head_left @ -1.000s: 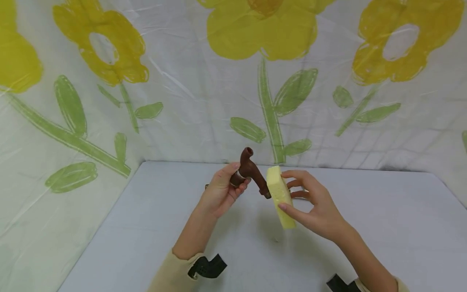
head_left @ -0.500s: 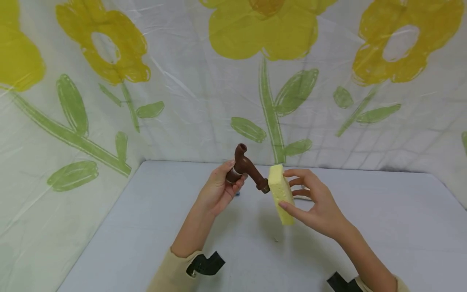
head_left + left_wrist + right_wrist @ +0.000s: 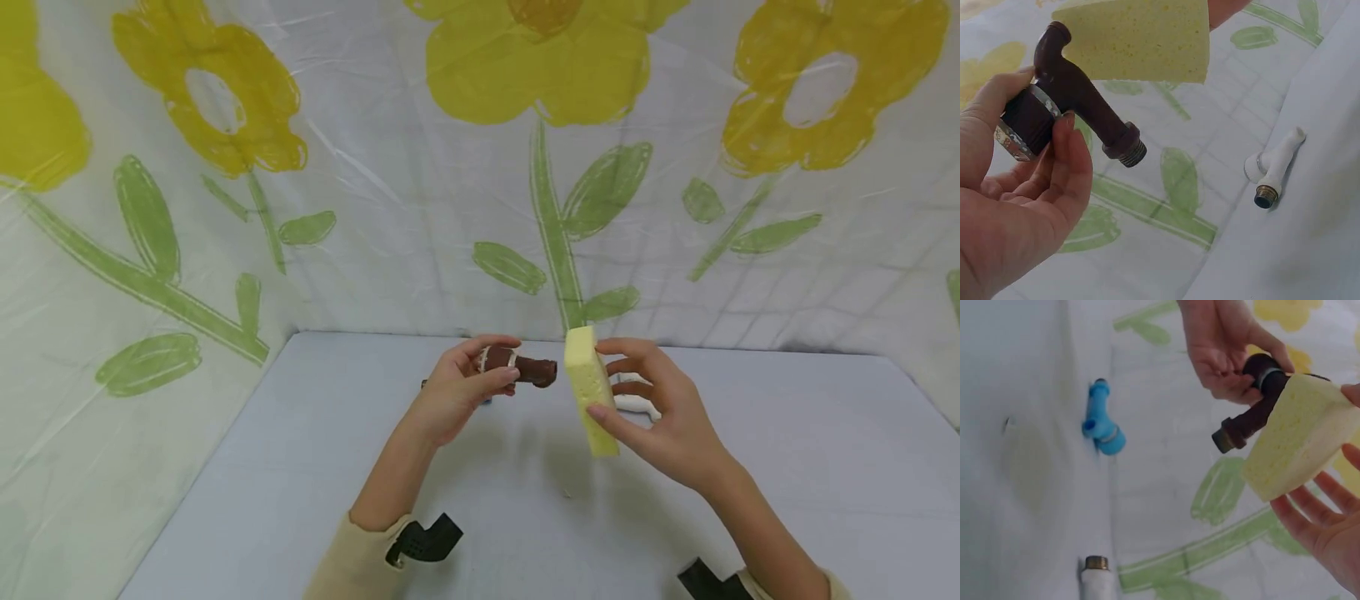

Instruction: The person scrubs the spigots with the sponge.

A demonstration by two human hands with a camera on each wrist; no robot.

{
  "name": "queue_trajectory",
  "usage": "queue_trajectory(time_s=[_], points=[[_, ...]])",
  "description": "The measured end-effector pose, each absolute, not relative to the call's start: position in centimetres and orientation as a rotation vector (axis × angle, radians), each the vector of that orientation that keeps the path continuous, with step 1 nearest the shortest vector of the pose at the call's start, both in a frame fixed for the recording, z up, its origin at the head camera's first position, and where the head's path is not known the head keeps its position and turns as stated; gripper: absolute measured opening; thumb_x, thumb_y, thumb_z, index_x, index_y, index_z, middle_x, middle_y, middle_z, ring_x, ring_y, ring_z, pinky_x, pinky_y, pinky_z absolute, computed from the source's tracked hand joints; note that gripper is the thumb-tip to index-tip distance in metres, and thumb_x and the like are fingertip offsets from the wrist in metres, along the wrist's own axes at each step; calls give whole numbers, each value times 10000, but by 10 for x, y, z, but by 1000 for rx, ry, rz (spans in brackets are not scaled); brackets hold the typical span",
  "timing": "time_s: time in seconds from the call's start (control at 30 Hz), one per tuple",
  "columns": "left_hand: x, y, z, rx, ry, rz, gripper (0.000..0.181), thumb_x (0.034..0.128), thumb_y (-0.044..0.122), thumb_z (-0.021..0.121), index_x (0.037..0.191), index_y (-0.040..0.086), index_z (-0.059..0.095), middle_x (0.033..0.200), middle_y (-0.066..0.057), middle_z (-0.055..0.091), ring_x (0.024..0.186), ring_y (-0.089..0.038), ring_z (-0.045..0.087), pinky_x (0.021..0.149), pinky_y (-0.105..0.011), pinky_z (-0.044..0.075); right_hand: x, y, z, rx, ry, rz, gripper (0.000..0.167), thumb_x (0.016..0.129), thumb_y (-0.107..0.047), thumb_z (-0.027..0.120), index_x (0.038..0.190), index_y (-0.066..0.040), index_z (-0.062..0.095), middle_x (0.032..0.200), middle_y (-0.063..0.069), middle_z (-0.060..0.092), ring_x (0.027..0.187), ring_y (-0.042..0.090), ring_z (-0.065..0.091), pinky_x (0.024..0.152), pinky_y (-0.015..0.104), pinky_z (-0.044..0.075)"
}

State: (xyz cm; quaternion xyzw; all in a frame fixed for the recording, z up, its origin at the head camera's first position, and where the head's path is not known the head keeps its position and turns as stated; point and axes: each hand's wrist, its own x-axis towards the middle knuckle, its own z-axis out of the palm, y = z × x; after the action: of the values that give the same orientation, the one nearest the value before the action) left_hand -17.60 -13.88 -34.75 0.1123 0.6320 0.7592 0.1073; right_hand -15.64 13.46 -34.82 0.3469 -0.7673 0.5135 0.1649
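Observation:
A brown plastic tap (image 3: pixel 536 372) with a threaded end is held by its thick part between the thumb and fingers of my left hand (image 3: pixel 448 396). The left wrist view shows its curved spout and dark threaded end (image 3: pixel 1134 153). My right hand (image 3: pixel 671 421) pinches a yellow sponge (image 3: pixel 589 387) between thumb and fingertips, raised over the table. In the head view a small gap separates sponge and tap. The sponge (image 3: pixel 1300 434) overlaps part of the tap in the right wrist view, and contact cannot be told there.
A white tap (image 3: pixel 1280 159) with a brass-coloured thread lies on the white table (image 3: pixel 300 517), partly behind my right hand. A blue tap (image 3: pixel 1100 415) lies there too, mostly hidden by my left hand in the head view. Behind hangs a flower-printed sheet (image 3: pixel 360 250).
My left hand has turned the brown tap, so its spout no longer points up and its threaded end faces right. My right hand has shifted the sponge slightly right and up.

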Motion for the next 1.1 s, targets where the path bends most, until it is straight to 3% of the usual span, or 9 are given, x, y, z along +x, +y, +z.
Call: queue_trajectory(time_s=[0.17,0.33,0.57,0.77,0.83,0.93,1.03,1.1], points=[[-175,-138,-345,307,1974,2177,417,904,-70,740,1296,-9,613,996,75,722,938,-123,666,806,-249,546,-155,132,-349,1013,-2208,1396,698,785,125,832,1408,-70,585,1370,-27,614,1070,95,635,820,247,617],[-174,-134,-345,326,1967,2196,412,895,-68,748,1274,-5,599,989,101,751,1067,-145,634,866,-280,533,-155,129,-353,994,-2238,1299,710,777,60,867,1409,-126,601,1366,17,628,1056,99,629,787,309,636],[-174,-127,-350,321,1746,2308,342,931,-118,648,1200,63,539,1022,18,745,872,-122,735,816,-273,605,-155,124,-357,965,-2234,1221,701,744,30,902,1374,-109,627,1369,70,631,1050,140,618,762,324,633],[-173,-120,-353,384,1634,2318,235,1011,-70,584,1190,75,538,1096,-33,724,873,-201,765,833,-439,658,-157,122,-360,905,-2215,1169,676,755,-24,908,1369,-113,637,1384,88,624,1104,143,592,760,311,605],[-173,-119,-354,415,1614,2317,191,1041,-43,556,1176,91,548,1122,-33,711,901,-203,759,841,-503,654,-159,122,-362,899,-2190,1160,629,803,-106,909,1371,-105,637,1394,97,618,1139,142,587,775,265,579],[-172,-117,-355,448,1583,2318,178,1069,-14,526,1169,119,589,1132,-12,694,921,-179,737,842,-521,651,-160,121,-363,910,-2138,1163,566,924,-366,845,1372,-90,637,1406,118,607,1192,145,577,820,181,535],[-171,-116,-355,480,1559,2298,218,1094,35,511,1276,65,628,1148,-10,705,910,-169,743,864,-492,651,-161,120,-363,924,-2081,1161,613,980,-554,691,1355,-72,647,1408,146,603,1223,144,568,831,129,495],[-170,-116,-354,498,1559,2269,303,1104,77,512,1382,-7,599,1169,-26,718,928,-165,750,897,-473,644,-162,120,-362,921,-2060,1150,634,982,-586,655,1347,-67,650,1408,151,603,1249,140,562,839,118,487]])
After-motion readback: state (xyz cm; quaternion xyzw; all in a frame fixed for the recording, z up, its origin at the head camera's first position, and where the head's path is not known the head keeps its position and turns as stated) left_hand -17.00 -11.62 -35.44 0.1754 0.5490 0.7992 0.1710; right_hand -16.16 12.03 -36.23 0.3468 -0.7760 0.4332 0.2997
